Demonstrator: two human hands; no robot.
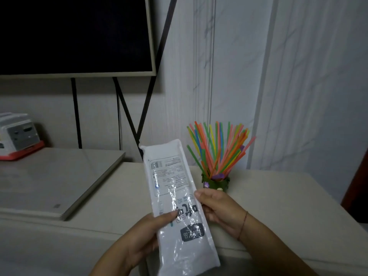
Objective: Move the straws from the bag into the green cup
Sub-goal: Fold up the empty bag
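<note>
A long white and clear plastic bag (175, 196) with printed labels is held up over the counter, and I see no straws inside it. My left hand (145, 234) grips its left edge, thumb on the front. My right hand (217, 208) holds its right edge, thumb on the front. Just behind my right hand stands the green cup (216, 183) with small stickers. Several coloured straws (219, 148) fan upward out of it.
The pale counter (278, 206) runs right to a dark red edge. A flat slab (59, 182) lies on the left, with a white and red appliance (18, 134) behind it. A dark framed screen (75, 34) on black legs stands against the wall.
</note>
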